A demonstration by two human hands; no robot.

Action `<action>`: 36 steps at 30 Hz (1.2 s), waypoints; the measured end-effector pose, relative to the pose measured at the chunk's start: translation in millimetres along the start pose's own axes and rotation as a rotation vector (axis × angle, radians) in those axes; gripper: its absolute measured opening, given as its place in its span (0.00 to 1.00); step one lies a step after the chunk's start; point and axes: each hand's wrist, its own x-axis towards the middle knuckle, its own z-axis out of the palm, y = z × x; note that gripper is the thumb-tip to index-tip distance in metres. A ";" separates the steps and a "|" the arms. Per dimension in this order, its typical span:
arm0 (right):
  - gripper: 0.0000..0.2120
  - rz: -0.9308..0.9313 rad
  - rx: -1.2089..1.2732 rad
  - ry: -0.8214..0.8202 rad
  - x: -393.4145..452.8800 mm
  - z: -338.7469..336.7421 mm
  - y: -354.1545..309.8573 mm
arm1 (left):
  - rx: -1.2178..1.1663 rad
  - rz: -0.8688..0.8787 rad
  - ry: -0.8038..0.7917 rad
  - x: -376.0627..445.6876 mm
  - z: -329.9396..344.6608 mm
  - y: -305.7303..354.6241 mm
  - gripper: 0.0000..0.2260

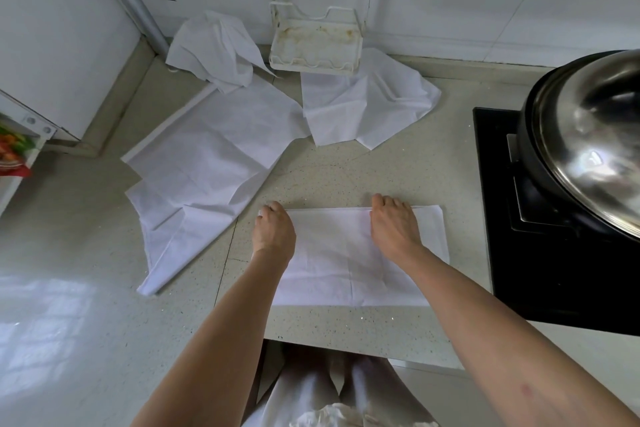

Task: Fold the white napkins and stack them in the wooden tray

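Bare forearms reach out from the bottom of the head view across a speckled countertop (346,180), both hands set on the far edge of a white napkin (332,253) that lies flat as a rectangle directly in front of the person. At the far left corner, the left hand (275,230) has its fingers curled down onto the hem; the right hand (393,222) does the same partway along that edge, short of the right corner. Whether the fingertips pinch the cloth or merely press it cannot be told from above.

This looks like an early fold, with the far edges being matched. Doing it well likely means keeping both layers flush along the hem, holding the left corner firm, and smoothing outward toward the loose right end before creasing, since thin cloth tends to creep and skew.

Unfolded napkins wait beyond: a large spread one (211,156) to the left, a crumpled one (213,48) against the wall, another (363,104) partly under a white wire rack (315,42). A steel-lidded pot (585,135) sits on the black cooktop (498,218) just beside the napkin's right end. No wooden tray is visible.
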 end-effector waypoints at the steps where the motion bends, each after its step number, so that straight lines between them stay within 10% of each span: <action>1: 0.09 0.003 -0.009 -0.010 0.6 0.3 -0.6 | -0.009 -0.005 -0.002 0.7 0.0 -0.6 0.20; 25: 0.08 0.072 -0.101 -0.041 3.8 1.6 -5.4 | -0.030 0.004 -0.014 4.7 -3.6 -1.2 0.18; 31: 0.19 -0.115 -0.056 0.216 -11.6 -7.0 -16.4 | 0.001 0.022 -0.018 9.4 0.8 -3.9 0.17; 36: 0.24 -0.161 0.183 -0.005 -44.7 17.9 -30.5 | 0.045 0.039 -0.040 11.3 -0.3 -3.8 0.19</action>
